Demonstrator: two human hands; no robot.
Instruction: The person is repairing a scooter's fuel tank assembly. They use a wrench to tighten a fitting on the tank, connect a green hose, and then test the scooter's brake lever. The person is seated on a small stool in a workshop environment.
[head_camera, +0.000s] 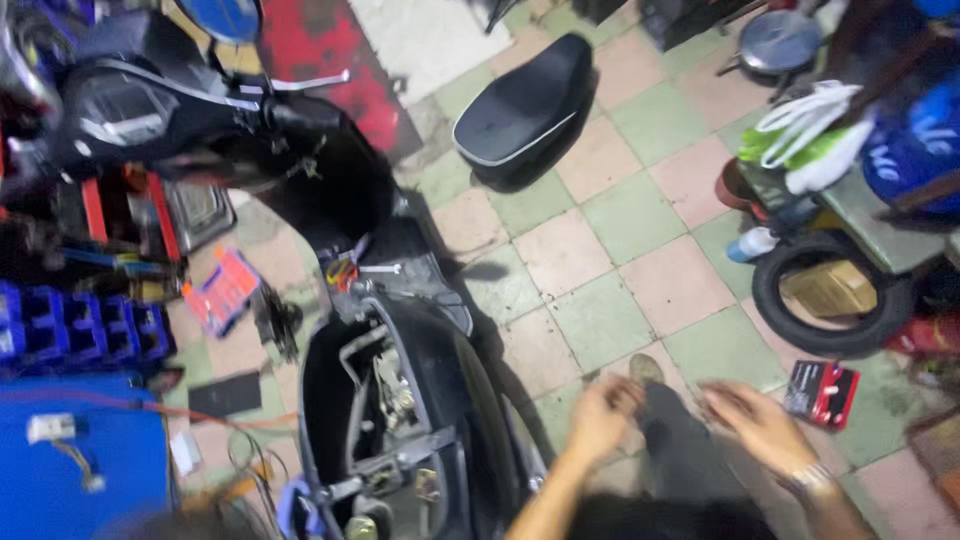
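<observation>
We look down at a dark scooter (400, 400) standing on a floor of pink and green tiles (600, 250), its seat taken off so that the open bay behind the footboard shows wiring and metal parts. Our left hand (603, 415) hangs just to the right of the scooter's rear body, fingers curled inward, and it is too blurred for us to tell whether anything lies inside them. Our right hand (760, 420) is a little further right, fingers loosely spread and holding nothing that we can see, with a metal band at the wrist. Between the two hands we see our own dark trouser leg (680, 450) and the tip of a shoe. The removed black seat (525, 105) lies well apart on the tiles, up near the top of the view. To the right a tyre (835, 290) lies flat on the floor with a cardboard box (830, 287) inside its ring, and a small red and black packet (822, 392) lies just below it, near our right hand. On the left stand blue bins (80, 330), and an orange case (222, 290) lies beside the scooter's front.
</observation>
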